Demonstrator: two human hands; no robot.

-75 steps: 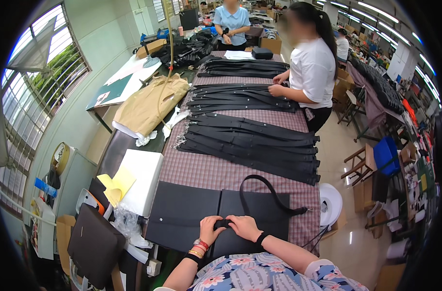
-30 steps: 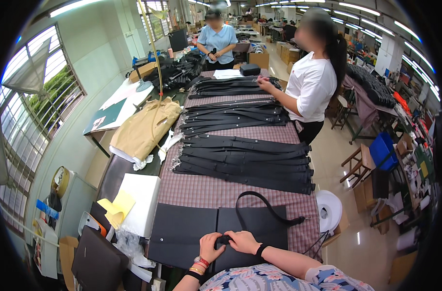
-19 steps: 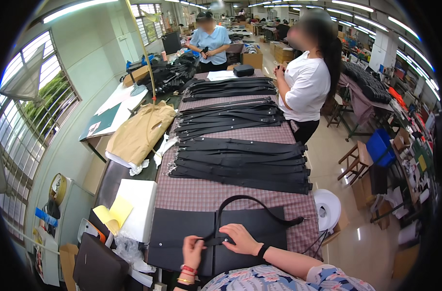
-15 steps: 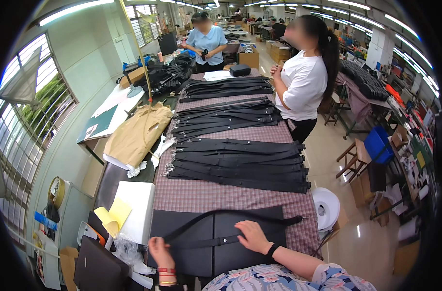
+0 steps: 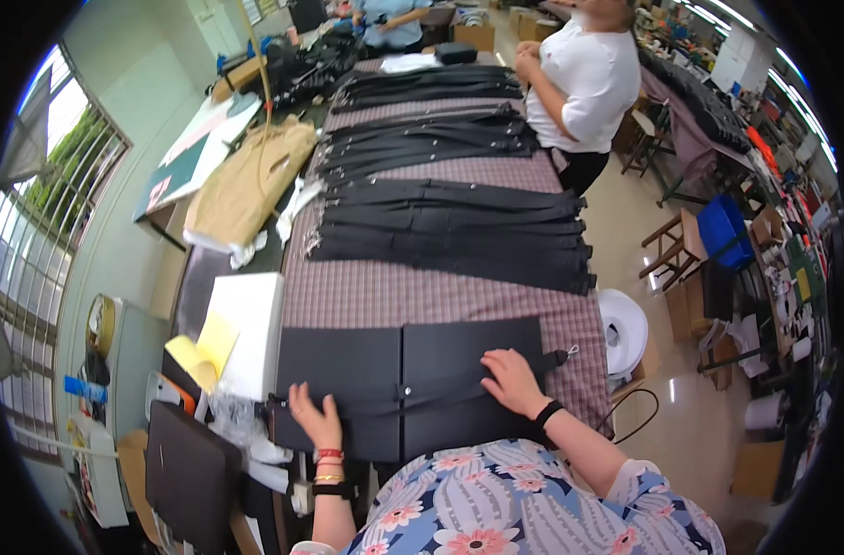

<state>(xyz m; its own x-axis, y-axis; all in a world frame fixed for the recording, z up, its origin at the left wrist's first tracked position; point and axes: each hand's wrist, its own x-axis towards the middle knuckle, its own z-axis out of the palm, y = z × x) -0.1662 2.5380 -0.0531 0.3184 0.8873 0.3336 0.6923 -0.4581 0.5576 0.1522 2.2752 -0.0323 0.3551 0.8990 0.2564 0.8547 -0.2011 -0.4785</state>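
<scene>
A black strap [image 5: 440,392] runs crosswise over two black flat panels, the left panel [image 5: 339,353] and the right panel [image 5: 473,340], at the table's near end. A snap stud shows near the strap's middle, and a metal clip [image 5: 573,351] sticks out at its right end. My left hand [image 5: 317,419] is open at the strap's left part, its fingers apart. Spread over the strap's right part, my right hand [image 5: 513,381] lies with fingers stretched out. Whether either hand presses on the strap, I cannot tell.
Rows of black straps [image 5: 440,222] lie farther up the checked tablecloth [image 5: 348,294]. At the left are a white box [image 5: 246,310], yellow paper [image 5: 217,344] and brown paper [image 5: 255,185]. One person [image 5: 584,83] stands at the right side, another [image 5: 391,23] at the far end.
The strap's looped upper length now lies nearly straight across the panels. My left hand has opened, and my right hand has moved right along the strap. The view has tilted downward.
</scene>
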